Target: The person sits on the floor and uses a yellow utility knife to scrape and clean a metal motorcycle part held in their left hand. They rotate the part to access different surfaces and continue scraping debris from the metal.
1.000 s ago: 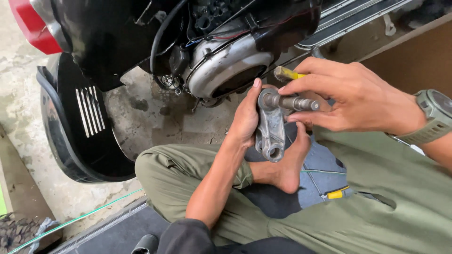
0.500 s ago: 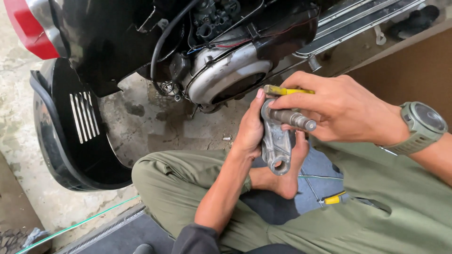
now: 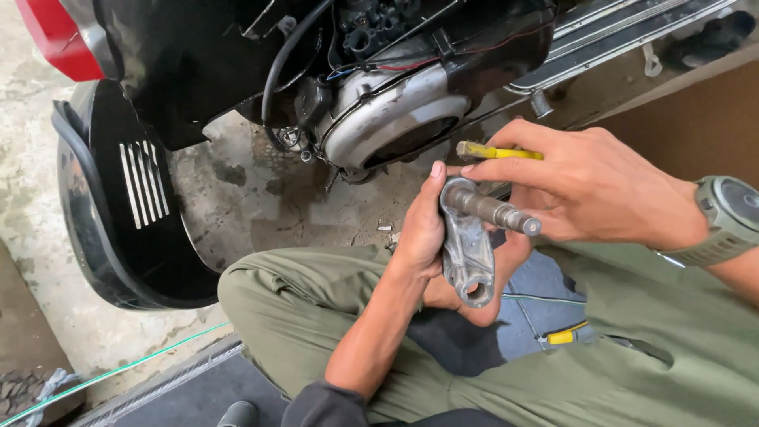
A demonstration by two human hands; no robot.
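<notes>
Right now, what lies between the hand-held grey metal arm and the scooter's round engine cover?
In the head view, only bare stained concrete floor lies between the metal arm, gripped by the left hand, and the engine cover; the right hand holds a yellow-handled tool.

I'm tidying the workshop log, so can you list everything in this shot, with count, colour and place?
metal arm with shaft: 1, grey, held centre
yellow tool: 1, yellow, in right hand
scooter engine cover: 1, silver, top centre
scooter body: 1, black with red tail, top left
side panel: 1, black, on floor, left
green cord: 1, bottom left
yellow-handled tool: 1, by lap
wristwatch: 1, grey-green, right wrist
left hand: grips arm
right hand: holds tool
</notes>
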